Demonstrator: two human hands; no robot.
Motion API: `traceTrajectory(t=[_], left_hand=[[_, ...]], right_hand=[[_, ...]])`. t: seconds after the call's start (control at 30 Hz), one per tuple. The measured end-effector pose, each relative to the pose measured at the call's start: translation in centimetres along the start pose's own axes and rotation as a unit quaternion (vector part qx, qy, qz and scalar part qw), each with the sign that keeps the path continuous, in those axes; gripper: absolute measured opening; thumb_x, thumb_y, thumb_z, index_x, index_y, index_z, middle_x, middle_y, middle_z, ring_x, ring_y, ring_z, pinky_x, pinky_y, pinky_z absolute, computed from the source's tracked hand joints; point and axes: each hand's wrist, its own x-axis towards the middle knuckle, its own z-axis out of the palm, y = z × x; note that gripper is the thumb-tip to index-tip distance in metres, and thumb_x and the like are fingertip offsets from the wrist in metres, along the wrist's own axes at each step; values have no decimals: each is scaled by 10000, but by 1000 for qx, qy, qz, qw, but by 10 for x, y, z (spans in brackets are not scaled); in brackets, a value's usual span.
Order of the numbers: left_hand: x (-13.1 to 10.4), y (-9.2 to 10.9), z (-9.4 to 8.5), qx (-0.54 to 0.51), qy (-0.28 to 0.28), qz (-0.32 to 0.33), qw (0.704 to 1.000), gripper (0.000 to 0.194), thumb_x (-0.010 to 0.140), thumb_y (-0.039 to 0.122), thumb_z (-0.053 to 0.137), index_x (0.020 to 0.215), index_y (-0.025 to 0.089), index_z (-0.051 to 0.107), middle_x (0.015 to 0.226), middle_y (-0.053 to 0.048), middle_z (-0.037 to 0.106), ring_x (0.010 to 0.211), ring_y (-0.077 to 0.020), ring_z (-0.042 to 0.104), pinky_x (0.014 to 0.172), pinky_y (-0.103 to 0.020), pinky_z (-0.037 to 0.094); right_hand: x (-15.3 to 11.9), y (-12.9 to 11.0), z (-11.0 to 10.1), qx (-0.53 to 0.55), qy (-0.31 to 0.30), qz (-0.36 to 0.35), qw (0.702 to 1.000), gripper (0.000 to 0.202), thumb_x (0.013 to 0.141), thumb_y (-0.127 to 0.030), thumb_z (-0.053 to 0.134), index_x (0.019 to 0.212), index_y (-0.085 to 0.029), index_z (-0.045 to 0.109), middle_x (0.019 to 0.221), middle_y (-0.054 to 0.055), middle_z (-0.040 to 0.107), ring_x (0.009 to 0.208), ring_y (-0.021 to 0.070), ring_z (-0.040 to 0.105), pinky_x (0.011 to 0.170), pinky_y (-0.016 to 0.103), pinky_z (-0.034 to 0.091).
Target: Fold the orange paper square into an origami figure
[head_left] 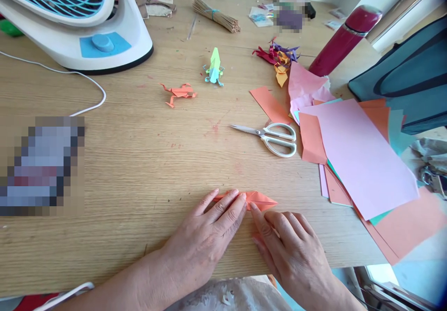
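A folded orange paper piece [261, 200] lies flat near the table's front edge, its pointed end toward the right. My left hand [213, 229] rests over its left part, the fingers extended and pressing it down. With its index fingertip, my right hand [291, 243] touches the middle of the paper; the other fingers are curled. Beyond them lie white-handled scissors [263, 134], slightly apart at the blades. Farther back are an orange folded figure [179, 92] and a green and blue one [214, 69].
Colored paper sheets [359, 157] cover the right side, beside a magenta bottle [344, 43] and a teal bag [401, 80]. Small folded figures [279, 59] and a bundle of sticks [216, 15] lie at the back. A white fan [129, 31] stands back left, a blurred device [42, 162] before it.
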Motion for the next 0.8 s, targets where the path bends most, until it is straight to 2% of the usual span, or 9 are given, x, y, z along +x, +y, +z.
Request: traceTrajectory(t=[0.13, 0.27, 0.43, 0.53, 0.67, 0.8], left_hand=[[0, 5, 1, 6, 4, -14, 1000, 520, 1006, 242, 392, 1490, 50, 380, 1611, -126, 308, 1481, -285, 270, 1214, -457, 130], [0, 11, 1, 20, 17, -32, 999, 487, 1035, 291, 384, 1457, 53, 438, 1575, -117, 385, 1452, -281, 330, 1208, -439, 143], [2, 13, 0, 21, 26, -42, 999, 500, 1051, 356, 333, 1443, 78, 469, 1539, -98, 449, 1435, -262, 356, 1191, -421, 163], [2, 11, 0, 22, 12, -42, 999, 528, 1058, 391, 290, 1470, 94, 432, 1567, -85, 407, 1451, -249, 327, 1188, -423, 156], [1, 8, 0, 12, 4, -37, 999, 535, 1065, 386, 250, 1504, 103, 370, 1598, -69, 353, 1461, -233, 304, 1190, -423, 125], [-3, 7, 1, -3, 5, -38, 999, 559, 1058, 430, 269, 1511, 114, 353, 1611, -61, 325, 1477, -226, 272, 1198, -420, 92]], right_hand=[[5, -3, 0, -33, -14, -6, 999, 347, 975, -209, 476, 1274, -112, 624, 907, 93, 632, 777, 235, 516, 699, 380, 428], [10, -10, 1, -92, -5, -57, 994, 294, 947, -143, 475, 1116, -103, 713, 919, 107, 652, 723, 230, 483, 649, 378, 407], [15, -14, 0, -137, -18, -101, 985, 286, 930, -132, 477, 1041, -121, 740, 986, 131, 664, 766, 247, 486, 665, 391, 398], [11, -13, 0, -130, -19, -90, 987, 272, 932, -158, 487, 1051, -136, 731, 1022, 123, 663, 793, 246, 492, 661, 379, 394], [1, -10, -3, -143, -11, -54, 988, 320, 936, -156, 467, 1152, -71, 686, 950, 129, 659, 720, 233, 476, 627, 369, 377], [-1, -8, -11, -126, -4, -34, 991, 284, 965, -195, 457, 1072, -85, 696, 853, 103, 644, 695, 222, 482, 625, 363, 370]])
